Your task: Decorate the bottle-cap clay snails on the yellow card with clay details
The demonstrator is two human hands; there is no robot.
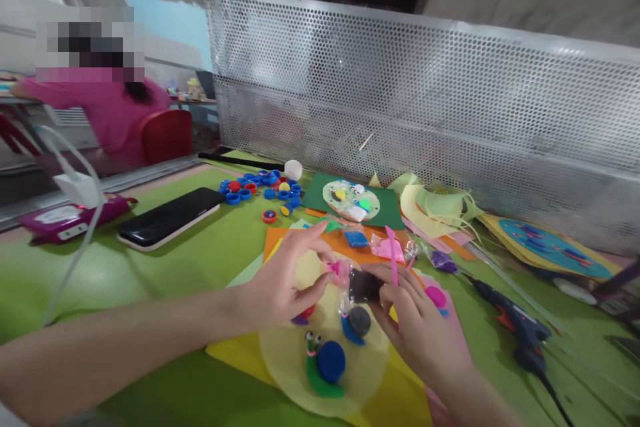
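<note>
Pink clay (334,268) at frame centre is pinched in the left hand (280,283) while a dark clay packet (364,285) and pink tool (393,260) are grasped by the right hand (415,320), so shaping above the yellow disc (370,360) seems underway, with gentle pressing judged necessary.

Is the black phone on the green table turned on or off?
Off, it seems: the flat black smartphone lies face up on the green table, its screen dark, showing only glare.
</note>
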